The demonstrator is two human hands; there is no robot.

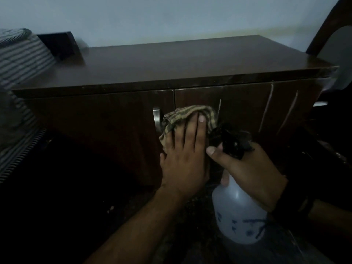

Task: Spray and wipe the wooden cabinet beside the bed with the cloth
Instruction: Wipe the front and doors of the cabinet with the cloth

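The dark wooden cabinet (118,130) fills the middle of the head view, with two front doors and a metal handle (156,119) on the left door. My left hand (185,157) lies flat with its fingers spread, pressing a checked cloth (182,113) against the door fronts where the two doors meet. My right hand (247,174) grips the neck of a white spray bottle (236,216) with a black trigger head (232,140), held just right of the cloth hand. A black band is on my right wrist.
A striped bed cover (19,60) and the mattress edge lie at the left. A dark flat object (61,44) leans at the cabinet top's back left corner. Pale streaks (266,107) mark the right door. Dark furniture (327,27) stands at the right. The room is dim.
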